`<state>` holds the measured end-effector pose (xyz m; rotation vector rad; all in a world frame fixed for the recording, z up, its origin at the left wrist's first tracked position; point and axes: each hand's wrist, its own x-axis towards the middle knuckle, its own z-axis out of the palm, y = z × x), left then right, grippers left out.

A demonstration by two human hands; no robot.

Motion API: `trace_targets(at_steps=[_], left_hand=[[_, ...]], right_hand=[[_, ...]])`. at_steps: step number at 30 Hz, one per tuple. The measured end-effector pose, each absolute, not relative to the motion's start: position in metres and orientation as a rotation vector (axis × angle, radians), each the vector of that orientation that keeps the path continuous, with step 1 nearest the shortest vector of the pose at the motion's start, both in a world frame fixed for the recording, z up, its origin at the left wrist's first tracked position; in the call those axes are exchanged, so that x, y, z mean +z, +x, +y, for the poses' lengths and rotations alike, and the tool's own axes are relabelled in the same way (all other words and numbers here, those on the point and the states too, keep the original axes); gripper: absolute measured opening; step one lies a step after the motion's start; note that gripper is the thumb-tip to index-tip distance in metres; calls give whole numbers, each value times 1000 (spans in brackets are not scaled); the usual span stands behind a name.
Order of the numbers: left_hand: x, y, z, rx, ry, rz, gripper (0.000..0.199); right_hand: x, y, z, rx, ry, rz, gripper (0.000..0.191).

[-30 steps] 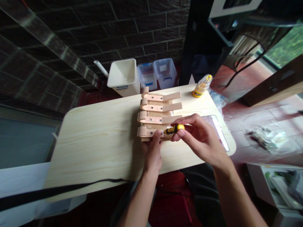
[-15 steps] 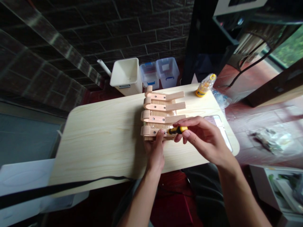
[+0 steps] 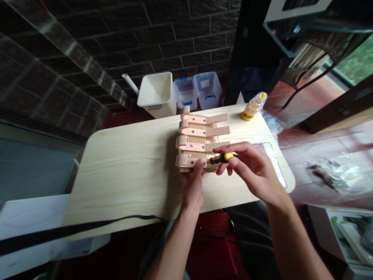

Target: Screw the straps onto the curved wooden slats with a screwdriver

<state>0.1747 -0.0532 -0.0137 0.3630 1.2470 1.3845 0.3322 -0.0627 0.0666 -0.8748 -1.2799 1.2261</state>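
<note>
A wooden rack point(image 3: 198, 132) with several curved hook-like arms lies on the pale wooden table. Screws show along each arm. My left hand point(image 3: 194, 186) grips the rack's near edge, its thumb pressed on the nearest arm beside a screw point(image 3: 205, 163). Between the thumb and fingers of my right hand point(image 3: 247, 167) is a short yellow-and-black screwdriver point(image 3: 221, 158). Its tip points left at that screw on the nearest arm; whether it sits in the screw head I cannot tell. Part of the right fingers is hidden behind the handle and palm.
On the table point(image 3: 125, 167) a clear bottle-shaped case with yellow ends point(image 3: 254, 107) stands at the far right. A phone point(image 3: 274, 165) lies behind my right hand. Beyond the far edge are a cream bin point(image 3: 155, 91) and two clear plastic boxes point(image 3: 207, 90). A black strap point(image 3: 87, 229) crosses the near left.
The whole view has shifted slightly. My right hand's grip on the screwdriver differs a little, with the handle's yellow end slightly raised; my left hand keeps its hold on the rack.
</note>
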Motion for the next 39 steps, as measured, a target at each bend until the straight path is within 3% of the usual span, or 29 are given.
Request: trace_targets(at_steps=[11,23,34,39], left_hand=[[-13,176,-53,1387,384,1222,70],[-12,176,-52,1421,419,1182,55],[-15,174,-53,1407,426,1218,63],[-14,174,-52,1395,414,1217,58]], right_hand=[[60,336,-59,1199,-902,-1246,18],[65,328,-61,1241,-837,-1238,19],[59,330,-60,1333,-782,-1167,19],[54,330,-60,1346,-750,-1135,19]])
